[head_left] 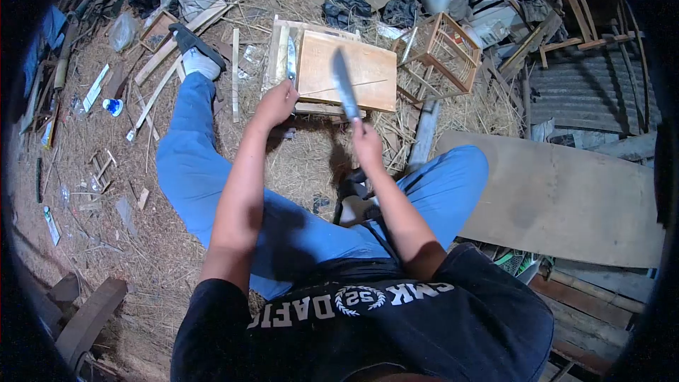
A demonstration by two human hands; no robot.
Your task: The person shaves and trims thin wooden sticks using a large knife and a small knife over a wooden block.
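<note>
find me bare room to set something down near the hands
The wide flat sheet right of the right knee looks bare across its middle. The straw-strewn floor between the pale board and the lap has a small patch. It's crowded beyond the board, with dark bags, and around the left leg, among scattered wood strips.

Count: hands (pixel 276 104) (pixel 368 147), 2; knives (pixel 342 79) (pixel 291 59), 2; trouser legs (pixel 185 163) (pixel 453 180), 2; broad pale panel (pixel 322 60), 1; thin stick (pixel 375 83) on it, 1.
</note>
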